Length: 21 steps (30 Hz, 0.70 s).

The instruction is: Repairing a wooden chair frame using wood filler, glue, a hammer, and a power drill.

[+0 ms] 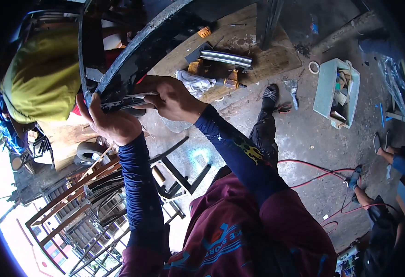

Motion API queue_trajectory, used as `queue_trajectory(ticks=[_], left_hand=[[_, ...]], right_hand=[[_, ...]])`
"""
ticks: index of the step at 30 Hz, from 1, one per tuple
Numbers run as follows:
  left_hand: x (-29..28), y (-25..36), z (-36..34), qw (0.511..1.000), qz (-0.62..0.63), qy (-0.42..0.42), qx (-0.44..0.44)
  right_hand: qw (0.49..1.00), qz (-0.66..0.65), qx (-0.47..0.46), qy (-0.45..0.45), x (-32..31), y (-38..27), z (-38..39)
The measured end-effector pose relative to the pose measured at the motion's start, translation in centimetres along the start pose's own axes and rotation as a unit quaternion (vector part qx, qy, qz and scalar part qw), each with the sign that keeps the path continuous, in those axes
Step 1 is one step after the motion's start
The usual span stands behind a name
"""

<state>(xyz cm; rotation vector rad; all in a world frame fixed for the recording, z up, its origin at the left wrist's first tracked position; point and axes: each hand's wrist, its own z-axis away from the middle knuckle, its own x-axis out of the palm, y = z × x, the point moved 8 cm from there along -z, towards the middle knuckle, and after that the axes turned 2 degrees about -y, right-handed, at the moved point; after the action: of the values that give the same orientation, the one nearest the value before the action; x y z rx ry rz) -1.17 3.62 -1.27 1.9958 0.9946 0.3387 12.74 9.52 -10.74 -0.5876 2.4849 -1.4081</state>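
Observation:
My left hand (111, 122) and my right hand (171, 97) both grip a dark curved metal frame (142, 51) that arcs up across the view. A thin shiny bar or tool (128, 102) runs between the two hands along the frame's lower end. Both arms wear dark blue sleeves. A person in a yellow-green top (41, 76) stands right behind the frame on the left.
A wooden workbench (267, 57) holds a chrome tube (225, 58), a white rag (194, 83) and small orange tools. A pale green toolbox (335, 92) sits on the concrete floor. Red cable (322, 175) trails right, near another person's legs (387, 157). Metal frames (92, 207) stack lower left.

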Motion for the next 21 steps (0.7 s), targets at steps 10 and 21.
queue_trajectory(ticks=[10, 21], left_hand=[[0.9, 3.5, 0.7, 0.924, -0.333, -0.057, 0.177], [-2.1, -1.1, -4.7, 0.962, 0.066, -0.189, -0.184]], right_hand=[[0.997, -0.005, 0.007, -0.076, -0.6, -1.2, 1.7], [0.967, 0.149, -0.055, 0.198, 4.2, -8.8, 4.4]])
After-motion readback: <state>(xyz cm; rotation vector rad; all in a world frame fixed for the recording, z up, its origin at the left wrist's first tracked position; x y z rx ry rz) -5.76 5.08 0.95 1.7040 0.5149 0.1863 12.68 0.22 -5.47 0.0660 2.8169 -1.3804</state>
